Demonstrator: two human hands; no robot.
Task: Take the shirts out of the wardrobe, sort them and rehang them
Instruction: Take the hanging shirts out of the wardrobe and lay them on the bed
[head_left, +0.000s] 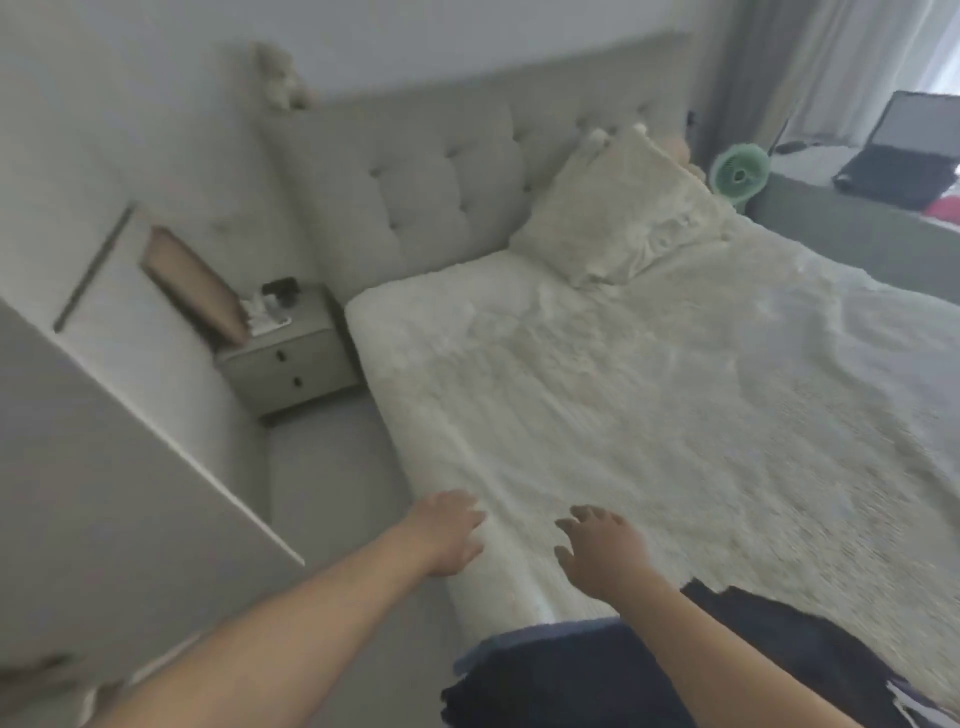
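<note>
dark garment cut off by bottom edge.

Two bare forearms are seen rising from the lower edge of the frame, with no sleeves, watch or rings visible. The left hand and right hand are uncovered; everything is softened by blur.

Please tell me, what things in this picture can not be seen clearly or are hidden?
- Dark garment, head view: cut off by the bottom edge and crossed by the right forearm; its type is unclear.
- Small items on the nightstand: too small and blurred to name.
- Wardrobe door: only the outside shows; the inside is hidden.
- Left hand and right hand: motion blur; whether they touch the bed is uncertain.
</note>
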